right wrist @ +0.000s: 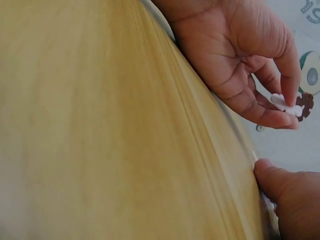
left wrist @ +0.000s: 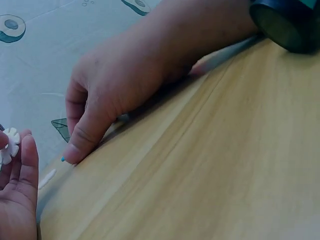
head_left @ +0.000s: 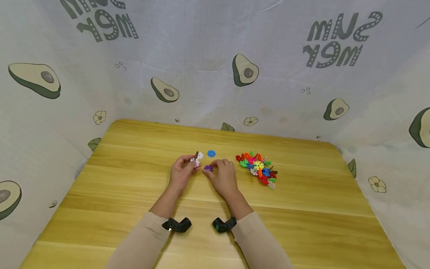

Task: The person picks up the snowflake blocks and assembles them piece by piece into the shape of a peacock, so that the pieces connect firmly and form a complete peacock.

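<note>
My left hand [head_left: 180,173] pinches a small joined group of slotted plastic flower discs between thumb and fingers. The group has a white disc [head_left: 194,162], a brown disc [right wrist: 304,106] set at an angle to it, and another pale disc [head_left: 200,155] at its far end. Close to its right, my right hand [head_left: 223,177] reaches down to the tabletop. Its thumb and forefinger pinch a purple flower disc [head_left: 208,168], partly covered by the fingertips. A blue flower disc [head_left: 211,153] lies flat on the table just beyond both hands.
To the right of my right hand, a heap of multicoloured flower discs [head_left: 258,165] sits on the wooden table [head_left: 302,224]. A pale cloth [head_left: 201,45] printed with avocados hangs behind the table's far edge and along its sides. Each wrist wears a black camera [head_left: 224,225].
</note>
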`<state>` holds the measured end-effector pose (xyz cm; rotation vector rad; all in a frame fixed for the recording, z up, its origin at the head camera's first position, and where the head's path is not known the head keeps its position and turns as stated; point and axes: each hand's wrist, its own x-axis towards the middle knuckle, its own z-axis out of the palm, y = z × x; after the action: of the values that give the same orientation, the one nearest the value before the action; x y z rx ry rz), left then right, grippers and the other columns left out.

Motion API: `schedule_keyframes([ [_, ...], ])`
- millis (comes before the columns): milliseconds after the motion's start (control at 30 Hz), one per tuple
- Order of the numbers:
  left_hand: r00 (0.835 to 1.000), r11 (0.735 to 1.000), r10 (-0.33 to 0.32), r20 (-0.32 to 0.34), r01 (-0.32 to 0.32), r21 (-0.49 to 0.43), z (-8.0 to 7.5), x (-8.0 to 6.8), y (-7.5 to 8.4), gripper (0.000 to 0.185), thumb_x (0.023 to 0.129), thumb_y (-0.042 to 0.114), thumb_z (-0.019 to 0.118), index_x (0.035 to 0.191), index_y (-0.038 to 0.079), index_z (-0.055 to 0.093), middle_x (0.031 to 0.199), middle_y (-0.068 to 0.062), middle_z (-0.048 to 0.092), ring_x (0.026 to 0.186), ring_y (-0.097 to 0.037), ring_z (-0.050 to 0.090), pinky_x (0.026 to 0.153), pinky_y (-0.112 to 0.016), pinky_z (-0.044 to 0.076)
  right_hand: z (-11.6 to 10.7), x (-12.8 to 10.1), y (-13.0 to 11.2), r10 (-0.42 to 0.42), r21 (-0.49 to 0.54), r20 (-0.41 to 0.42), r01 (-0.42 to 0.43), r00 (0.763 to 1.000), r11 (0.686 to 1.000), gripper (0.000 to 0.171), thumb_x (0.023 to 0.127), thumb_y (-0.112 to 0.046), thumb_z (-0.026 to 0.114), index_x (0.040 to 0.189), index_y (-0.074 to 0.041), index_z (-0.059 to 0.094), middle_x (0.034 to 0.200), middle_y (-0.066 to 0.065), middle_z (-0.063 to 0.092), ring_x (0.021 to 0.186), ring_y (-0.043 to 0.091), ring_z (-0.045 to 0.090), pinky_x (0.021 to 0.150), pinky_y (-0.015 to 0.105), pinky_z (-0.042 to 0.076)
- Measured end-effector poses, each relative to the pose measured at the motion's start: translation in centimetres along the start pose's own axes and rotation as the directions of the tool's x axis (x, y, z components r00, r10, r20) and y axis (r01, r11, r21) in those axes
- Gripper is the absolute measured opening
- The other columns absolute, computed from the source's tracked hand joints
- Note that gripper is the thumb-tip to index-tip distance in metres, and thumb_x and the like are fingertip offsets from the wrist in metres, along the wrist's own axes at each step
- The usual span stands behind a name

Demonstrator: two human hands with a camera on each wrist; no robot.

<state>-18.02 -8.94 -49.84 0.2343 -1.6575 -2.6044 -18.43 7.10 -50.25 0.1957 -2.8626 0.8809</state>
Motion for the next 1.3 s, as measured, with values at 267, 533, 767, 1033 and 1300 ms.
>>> schedule_keyframes([
  [267,0.997,0.999,-0.036,0.072,0.038,-0.023,-0.5,0.1,0.1,0.016,0.095,-0.008,0.058,0.111,-0.003,0.056,0.117,-0.024,0.069,0.080,-0.013,0.074,0.074,-0.023,0.063,0.2,-0.2,0.6,-0.094,0.298,-0.137,0.131,0.986,0.945,0.012,0.096,-0.016,0.073,0.106,-0.009,0.072,0.099,0.006,0.072,0.086,0.015,0.065,0.075,0.027,0.058],
  [533,0.992,0.998,-0.055,0.115,0.059,-0.030,-0.5,0.1,0.1,0.019,0.096,-0.007,0.058,0.114,-0.003,0.055,0.100,-0.003,0.069,0.079,-0.012,0.072,0.074,-0.022,0.062,0.3,-0.3,0.7,-0.174,0.473,-0.277,0.292,0.945,0.831,0.015,0.097,-0.010,0.070,0.111,-0.008,0.076,0.106,0.008,0.073,0.095,0.022,0.072,0.084,0.025,0.062],
  [767,0.983,0.996,-0.083,0.167,0.089,-0.032,-0.6,0.2,0.2,0.029,0.099,-0.007,0.056,0.126,-0.010,0.051,0.093,0.002,0.067,0.079,-0.011,0.072,0.076,-0.021,0.062,0.4,-0.4,0.2,-0.107,0.566,-0.241,0.229,0.965,0.792,0.016,0.094,-0.006,0.072,0.110,-0.002,0.074,0.104,0.015,0.077,0.087,0.026,0.073,0.078,0.017,0.059],
  [1033,0.978,0.987,-0.130,0.161,0.143,-0.075,-0.7,0.2,0.3,0.008,0.102,0.000,0.056,0.109,0.004,0.057,0.091,0.002,0.069,0.081,-0.011,0.071,0.077,-0.023,0.061,0.3,-0.7,-0.6,-0.075,0.575,-0.196,0.177,0.978,0.799,0.012,0.088,0.006,0.075,0.099,0.008,0.070,0.094,0.025,0.075,0.083,0.036,0.073,0.075,0.018,0.060],
  [1300,0.986,0.991,-0.101,0.136,0.111,-0.073,-0.4,0.1,0.4,0.012,0.101,-0.001,0.053,0.110,0.005,0.057,0.095,0.001,0.071,0.081,-0.011,0.067,0.074,-0.022,0.059,0.3,-0.7,-0.3,-0.106,0.610,-0.202,0.210,0.974,0.764,0.009,0.091,-0.004,0.076,0.098,0.000,0.072,0.096,0.017,0.077,0.088,0.029,0.075,0.078,0.019,0.061],
])
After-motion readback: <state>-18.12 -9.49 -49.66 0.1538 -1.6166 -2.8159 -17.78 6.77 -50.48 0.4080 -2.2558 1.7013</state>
